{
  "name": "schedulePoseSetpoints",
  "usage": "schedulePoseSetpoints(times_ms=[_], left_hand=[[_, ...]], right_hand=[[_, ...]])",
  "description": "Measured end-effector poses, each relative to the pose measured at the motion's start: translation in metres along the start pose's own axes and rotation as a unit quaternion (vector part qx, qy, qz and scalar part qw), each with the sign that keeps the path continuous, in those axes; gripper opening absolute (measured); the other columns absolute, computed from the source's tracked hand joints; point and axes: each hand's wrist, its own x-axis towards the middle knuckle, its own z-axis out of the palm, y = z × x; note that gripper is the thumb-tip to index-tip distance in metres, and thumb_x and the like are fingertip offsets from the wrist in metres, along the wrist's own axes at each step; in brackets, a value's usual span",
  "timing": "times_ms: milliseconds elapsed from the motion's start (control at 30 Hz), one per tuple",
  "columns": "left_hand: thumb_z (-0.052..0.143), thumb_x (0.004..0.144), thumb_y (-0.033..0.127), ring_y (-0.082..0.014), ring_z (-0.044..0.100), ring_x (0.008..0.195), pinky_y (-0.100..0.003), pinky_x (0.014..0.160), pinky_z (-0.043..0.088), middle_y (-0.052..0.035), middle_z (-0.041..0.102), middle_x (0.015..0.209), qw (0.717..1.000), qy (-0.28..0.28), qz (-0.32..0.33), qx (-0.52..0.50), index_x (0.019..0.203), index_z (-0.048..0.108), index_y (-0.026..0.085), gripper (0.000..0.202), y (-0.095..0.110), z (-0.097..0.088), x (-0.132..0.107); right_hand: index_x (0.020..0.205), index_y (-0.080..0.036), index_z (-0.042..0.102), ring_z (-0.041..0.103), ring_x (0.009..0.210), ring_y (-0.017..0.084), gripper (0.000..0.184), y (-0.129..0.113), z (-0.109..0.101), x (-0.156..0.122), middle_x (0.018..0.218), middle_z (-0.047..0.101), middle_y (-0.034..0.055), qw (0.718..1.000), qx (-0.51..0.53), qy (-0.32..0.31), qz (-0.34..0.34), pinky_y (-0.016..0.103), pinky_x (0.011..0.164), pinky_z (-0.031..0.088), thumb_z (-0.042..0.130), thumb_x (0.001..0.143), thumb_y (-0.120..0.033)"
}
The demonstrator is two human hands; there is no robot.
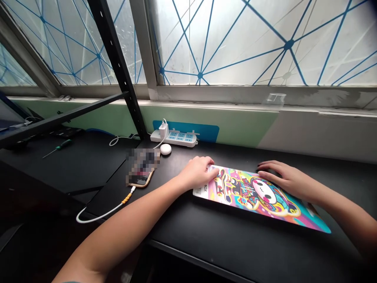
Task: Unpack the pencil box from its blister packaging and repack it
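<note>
A long flat board (244, 192), brightly printed with a cartoon figure, lies at a slant above the black table. Its near right corner is rounded, and the letters "BOX" show at its left end. My left hand (198, 173) is closed on that left end, thumb on the printed face and fingers over the far side. At the board's far long edge is my right hand (281, 177), its thumb along the edge and its curved fingers just beyond. Part of the board's right side is hidden behind my right wrist.
A phone (143, 169) with a white charging cable (100, 221) lies to the left. Behind it are a round white case (165, 149) and a power strip (173, 137). A black metal frame (118, 59) rises at left, near a green screwdriver (63, 144). Windows line the back.
</note>
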Motion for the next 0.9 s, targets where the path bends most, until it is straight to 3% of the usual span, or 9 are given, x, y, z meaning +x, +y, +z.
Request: schedulePoseSetpoints(times_ms=[100,267,367,500,600,700,767,900], left_hand=[[0.062,0.089,0.054,-0.0285,0.065,0.100,-0.038,0.086,0.051,-0.0069,0.071,0.103,0.996,0.004,0.013,0.086,0.099,0.065,0.020,0.035,0.003,-0.002,-0.001],[0.067,0.091,0.050,-0.0251,0.067,0.094,-0.037,0.083,0.053,-0.0061,0.068,0.102,0.988,0.053,0.035,0.142,0.097,0.060,0.019,0.032,0.002,-0.007,0.000],[0.072,0.091,0.043,-0.0250,0.065,0.104,-0.037,0.089,0.053,-0.0088,0.067,0.112,0.970,0.136,0.126,0.160,0.097,0.057,0.020,0.029,0.001,-0.010,0.000],[0.072,0.092,0.034,-0.0282,0.061,0.119,-0.043,0.098,0.050,-0.0158,0.063,0.129,0.919,0.240,0.256,0.178,0.094,0.055,0.019,0.023,0.002,-0.011,-0.002],[0.069,0.094,0.033,-0.0285,0.062,0.118,-0.045,0.099,0.049,-0.0162,0.065,0.129,0.893,0.269,0.298,0.205,0.090,0.055,0.019,0.020,0.006,-0.013,-0.004],[0.063,0.098,0.032,-0.0285,0.061,0.121,-0.047,0.102,0.048,-0.0165,0.064,0.133,0.880,0.266,0.310,0.242,0.086,0.057,0.020,0.019,0.014,-0.015,-0.009],[0.058,0.101,0.032,-0.0298,0.058,0.127,-0.048,0.105,0.046,-0.0177,0.061,0.140,0.875,0.242,0.316,0.276,0.086,0.059,0.019,0.019,0.018,-0.013,-0.013],[0.048,0.102,0.024,-0.0297,0.055,0.132,-0.047,0.105,0.044,-0.0154,0.055,0.148,0.883,0.124,0.316,0.325,0.096,0.062,0.019,0.016,0.024,0.000,-0.022]], right_hand=[[0.097,-0.025,0.073,0.071,0.097,0.034,0.050,0.011,0.001,0.004,0.106,0.076,0.0118,0.999,0.004,0.047,0.005,0.046,0.082,0.057,0.049,0.090,-0.067],[0.097,-0.025,0.072,0.072,0.093,0.029,0.045,-0.007,-0.003,0.003,0.102,0.076,0.0088,0.997,-0.012,0.052,-0.062,0.044,0.080,0.057,0.044,0.096,-0.061],[0.102,-0.027,0.071,0.071,0.095,0.030,0.042,-0.014,-0.012,-0.004,0.103,0.077,0.0075,0.980,-0.085,0.112,-0.139,0.049,0.087,0.054,0.048,0.094,-0.061],[0.106,-0.025,0.069,0.072,0.091,0.029,0.040,-0.022,-0.020,-0.016,0.104,0.077,0.0071,0.936,-0.187,0.182,-0.235,0.056,0.103,0.043,0.061,0.089,-0.060],[0.107,-0.021,0.066,0.072,0.083,0.025,0.034,-0.031,-0.023,-0.026,0.098,0.076,0.0070,0.917,-0.221,0.204,-0.262,0.048,0.092,0.050,0.056,0.096,-0.052],[0.106,-0.022,0.061,0.070,0.080,0.025,0.033,-0.039,-0.028,-0.034,0.094,0.074,0.0070,0.910,-0.236,0.208,-0.271,0.043,0.079,0.053,0.050,0.099,-0.052],[0.107,-0.024,0.060,0.069,0.078,0.025,0.030,-0.041,-0.028,-0.037,0.094,0.072,0.0064,0.911,-0.245,0.199,-0.266,0.046,0.081,0.052,0.048,0.098,-0.050],[0.102,-0.028,0.057,0.068,0.079,0.029,0.018,-0.046,-0.009,-0.038,0.094,0.070,0.0069,0.931,-0.238,0.154,-0.232,0.056,0.093,0.048,0.053,0.085,-0.030]])
